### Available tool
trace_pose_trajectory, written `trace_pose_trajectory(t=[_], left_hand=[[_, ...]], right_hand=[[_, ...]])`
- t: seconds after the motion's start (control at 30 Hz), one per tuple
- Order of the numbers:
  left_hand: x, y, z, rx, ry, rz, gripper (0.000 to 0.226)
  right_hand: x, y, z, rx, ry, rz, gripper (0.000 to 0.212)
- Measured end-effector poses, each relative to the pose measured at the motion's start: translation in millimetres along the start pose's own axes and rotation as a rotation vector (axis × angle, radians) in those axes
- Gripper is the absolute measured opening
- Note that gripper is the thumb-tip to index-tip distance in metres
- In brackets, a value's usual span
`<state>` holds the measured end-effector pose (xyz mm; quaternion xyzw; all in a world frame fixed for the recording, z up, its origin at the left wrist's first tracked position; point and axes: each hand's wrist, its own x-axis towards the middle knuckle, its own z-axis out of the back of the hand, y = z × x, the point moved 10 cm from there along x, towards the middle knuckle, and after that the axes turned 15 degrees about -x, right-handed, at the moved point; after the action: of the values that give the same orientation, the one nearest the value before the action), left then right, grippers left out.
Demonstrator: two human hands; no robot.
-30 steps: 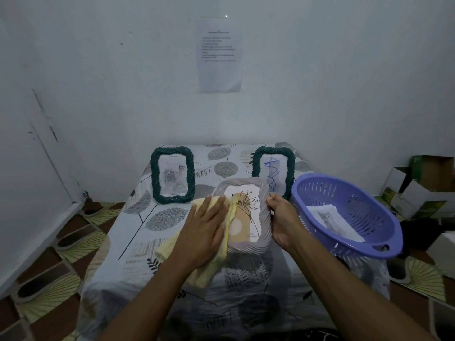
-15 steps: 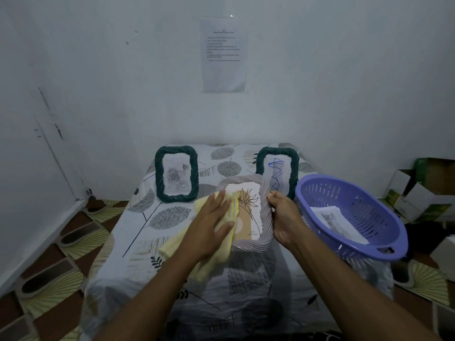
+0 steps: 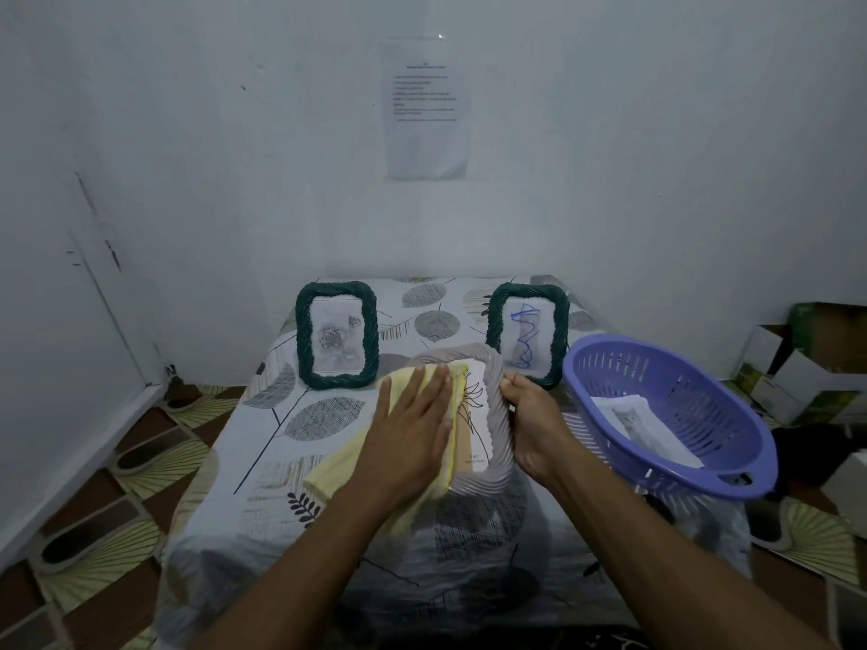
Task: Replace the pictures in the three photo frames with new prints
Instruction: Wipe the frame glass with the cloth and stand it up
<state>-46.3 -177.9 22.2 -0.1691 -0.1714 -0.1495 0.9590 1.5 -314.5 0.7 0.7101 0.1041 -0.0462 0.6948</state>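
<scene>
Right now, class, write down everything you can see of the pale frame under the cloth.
The pale grey frame has a ribbed, rope-like border with rounded corners. It is held tilted over the patterned table, holding a print of a spiky plant. The right hand grips its right edge; the left hand presses a yellow cloth flat over its left half.

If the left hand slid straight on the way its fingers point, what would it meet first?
Likely the top rim of the pale frame, just past where the left hand presses the yellow cloth; depth is unclear.
</scene>
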Motion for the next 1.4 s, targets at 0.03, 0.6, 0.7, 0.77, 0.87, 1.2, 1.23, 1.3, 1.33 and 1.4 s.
trace_pose_trajectory(t=[0.03,0.6,0.7,0.77,0.87,1.2,1.23,1.3,1.33,1.4], left_hand=[[1,-7,-3,0.001,0.012,-0.026,0.057],[-14,-3,-18,-0.042,0.004,-0.012,0.058],[-19,16,-18,-0.041,-0.014,0.049,0.055],[-16,27,-13,-0.166,-0.054,0.111,0.056],[-11,45,-7,-0.334,-0.102,0.214,0.060],[-42,97,-61,-0.173,0.184,0.375,0.059],[-42,98,-64,-0.135,0.209,0.371,0.060],[-41,100,-67,-0.089,0.236,0.360,0.061],[-42,102,-67,-0.072,0.244,0.357,0.061],[-45,109,-65,-0.058,0.249,0.355,0.060]], right_hand=[[-1,-2,0,-0.012,-0.002,0.003,0.028],[-3,-4,22,0.042,-0.039,0.006,0.028],[-5,1,18,-0.001,-0.020,0.027,0.029],[-7,-3,14,-0.035,-0.017,0.013,0.030],[-8,-12,10,-0.056,-0.026,-0.012,0.031],[-2,-11,39,-0.031,-0.101,-0.019,0.032],[-1,-11,39,-0.032,-0.096,-0.018,0.032],[0,-13,38,-0.039,-0.087,-0.019,0.031],[1,-14,37,-0.044,-0.082,-0.019,0.032],[2,-15,33,-0.059,-0.070,-0.018,0.033]])
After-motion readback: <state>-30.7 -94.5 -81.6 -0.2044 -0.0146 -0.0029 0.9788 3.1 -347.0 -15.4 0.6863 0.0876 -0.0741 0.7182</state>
